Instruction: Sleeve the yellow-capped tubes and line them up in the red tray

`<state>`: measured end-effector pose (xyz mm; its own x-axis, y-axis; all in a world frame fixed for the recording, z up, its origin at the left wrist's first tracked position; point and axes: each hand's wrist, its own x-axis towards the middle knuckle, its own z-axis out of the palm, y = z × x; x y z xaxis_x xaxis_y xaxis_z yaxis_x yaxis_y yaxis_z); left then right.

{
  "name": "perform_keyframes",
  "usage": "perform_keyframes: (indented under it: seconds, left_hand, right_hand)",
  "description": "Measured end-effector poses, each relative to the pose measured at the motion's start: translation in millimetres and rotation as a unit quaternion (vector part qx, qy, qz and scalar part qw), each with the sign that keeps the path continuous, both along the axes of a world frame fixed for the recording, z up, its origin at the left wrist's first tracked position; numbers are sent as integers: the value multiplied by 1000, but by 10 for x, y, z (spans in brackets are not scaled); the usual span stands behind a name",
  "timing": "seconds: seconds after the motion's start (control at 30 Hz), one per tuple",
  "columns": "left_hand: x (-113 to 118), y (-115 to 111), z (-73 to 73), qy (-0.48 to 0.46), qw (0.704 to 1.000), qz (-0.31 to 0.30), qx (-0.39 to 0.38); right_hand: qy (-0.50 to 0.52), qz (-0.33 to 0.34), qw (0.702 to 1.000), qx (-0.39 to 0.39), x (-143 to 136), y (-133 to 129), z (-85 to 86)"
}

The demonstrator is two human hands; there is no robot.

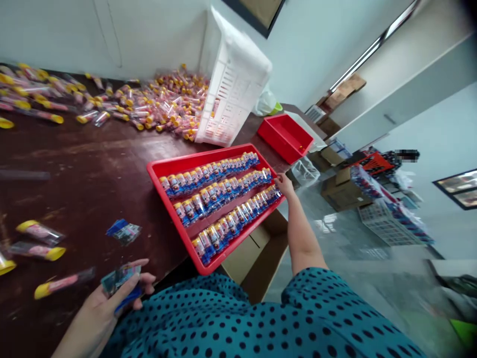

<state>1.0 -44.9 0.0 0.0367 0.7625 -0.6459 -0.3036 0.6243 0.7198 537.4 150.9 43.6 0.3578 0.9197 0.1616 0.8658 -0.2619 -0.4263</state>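
Note:
My left hand [119, 293] is closed around a small stack of blue and teal cards [118, 279] at the lower left. Just beyond it, more cards [123, 231] lie on the dark brown table [93, 184]. A red tray [169, 211] holds three rows of yellow-capped tubes with blue bases [227, 226]. At the tray's far right end, my right hand [284, 185] grips the rim, its fingertips partly hidden. Several clear tubes with yellow caps [40, 232] lie at the left.
Behind the tray, a white basket [234, 79] stands tilted beside a heap of tubes [160, 107]. A smaller red tray [286, 136] is farther right. Below the large tray is an open cardboard box [270, 253]. A person [391, 161] is in the background near boxes.

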Motion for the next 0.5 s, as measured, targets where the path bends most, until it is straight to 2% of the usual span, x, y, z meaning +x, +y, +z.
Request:
perform_keyframes:
  seconds: [0.07,0.13,0.2,0.27,0.37,0.43,0.5]
  left_hand:
    - [-12,-16,1,-1,1000,-5,2]
    - [-13,-29,3,-6,1000,-5,9]
    - [-10,-41,-2,-23,1000,19,11]
    - [-10,-49,-25,-51,997,49,9]
    - [-25,-51,-88,-72,995,64,16]
    - [-38,-51,-120,-59,995,76,38]
    - [-52,-53,-125,-31,992,106,66]
  right_hand:
    - [18,8,1000,-21,96,-82,-38]
    - [28,19,999,-23,57,-113,-58]
    - [39,38,998,-5,-90,-36,-48]
    - [59,79,995,19,-375,152,-29]
    - [108,199,973,38,-1170,514,-30]
    - [140,302,943,31,-1950,699,-62]
    - [154,404,902,13,-2843,806,-118]
